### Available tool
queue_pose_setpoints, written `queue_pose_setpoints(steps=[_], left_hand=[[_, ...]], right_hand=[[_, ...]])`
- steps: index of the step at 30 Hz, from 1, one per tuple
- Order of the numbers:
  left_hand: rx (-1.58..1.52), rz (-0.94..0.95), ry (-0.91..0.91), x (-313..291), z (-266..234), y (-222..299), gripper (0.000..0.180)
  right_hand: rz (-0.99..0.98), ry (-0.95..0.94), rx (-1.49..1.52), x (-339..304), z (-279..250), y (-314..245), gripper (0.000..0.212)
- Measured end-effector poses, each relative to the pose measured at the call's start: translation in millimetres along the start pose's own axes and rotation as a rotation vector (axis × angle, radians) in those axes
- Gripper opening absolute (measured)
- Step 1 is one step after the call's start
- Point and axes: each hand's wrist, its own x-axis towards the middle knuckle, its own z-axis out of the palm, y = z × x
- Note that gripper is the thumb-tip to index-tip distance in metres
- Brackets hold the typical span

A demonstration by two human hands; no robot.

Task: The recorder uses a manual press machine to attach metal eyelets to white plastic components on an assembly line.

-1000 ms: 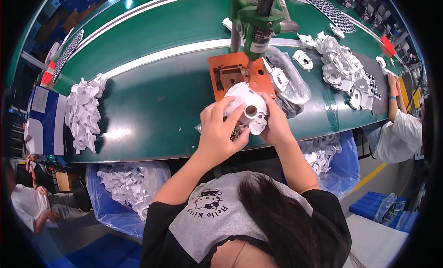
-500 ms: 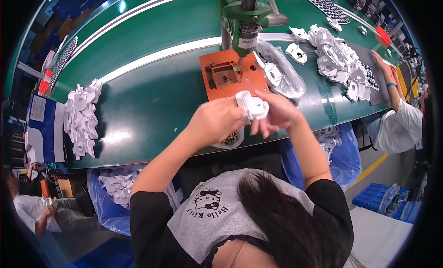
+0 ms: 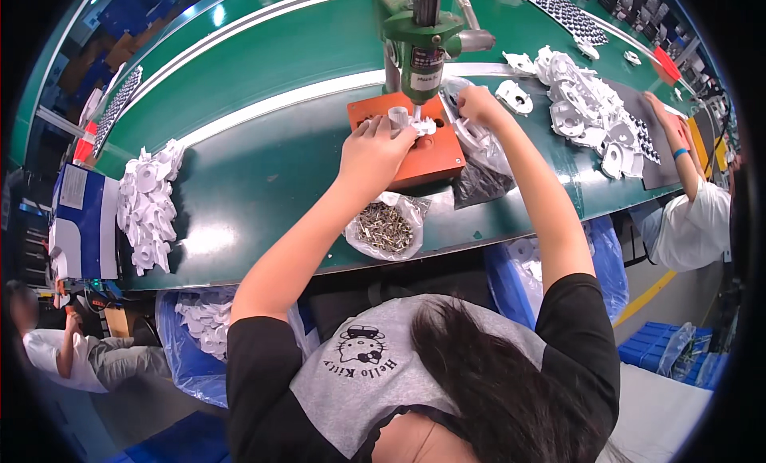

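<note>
A white plastic part (image 3: 424,127) with a short round tube sits on the orange fixture block (image 3: 431,166), beneath the spindle of a green press (image 3: 421,60). My left hand (image 3: 377,149) holds this part by its left side, fingers curled round it. To the right of the block, my right hand (image 3: 479,106) is closed over a clear plastic bag (image 3: 488,153) with white parts in it; whatever its fingers grip is hidden. In front of the block stands a plastic-lined bowl (image 3: 417,238) of small metal pins (image 3: 383,226).
White parts (image 3: 148,200) are heaped at the left beside a blue-and-white box (image 3: 86,224). Another heap (image 3: 576,96) lies at the right, near a co-worker's arm (image 3: 677,140). Blue-lined bins (image 3: 182,367) with white parts stand below the table edge.
The white part has gone from between both hands, above the bowl, onto the orange block with my left hand. My right hand has let go of it and moved up and right to the bag.
</note>
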Motion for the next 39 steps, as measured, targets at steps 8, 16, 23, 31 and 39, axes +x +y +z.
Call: queue_pose_setpoints(steps=[8,16,23,31,39], left_hand=[[-0.042,0.036,0.048,-17.5,8.6,-5.3,0.012],[-0.188,-0.033,-0.012,-21.2,4.1,-1.4,0.013],[-0.202,-0.082,0.040,-25.0,6.7,1.9,0.018],[-0.193,-0.082,0.066,-25.5,7.8,-1.1,0.021],[-0.270,-0.177,-0.020,-22.8,6.3,-9.9,0.018]], right_hand=[[0.012,0.254,0.328,-31.2,-35.8,-24.2,0.030],[-0.231,0.431,0.478,-71.7,-12.1,-99.9,0.010],[-0.508,0.542,0.251,-70.4,-0.5,-104.5,0.009],[-0.564,0.472,-0.084,-89.0,-6.5,-115.1,0.013],[-0.328,0.396,0.240,-103.3,-24.7,-135.9,0.013]])
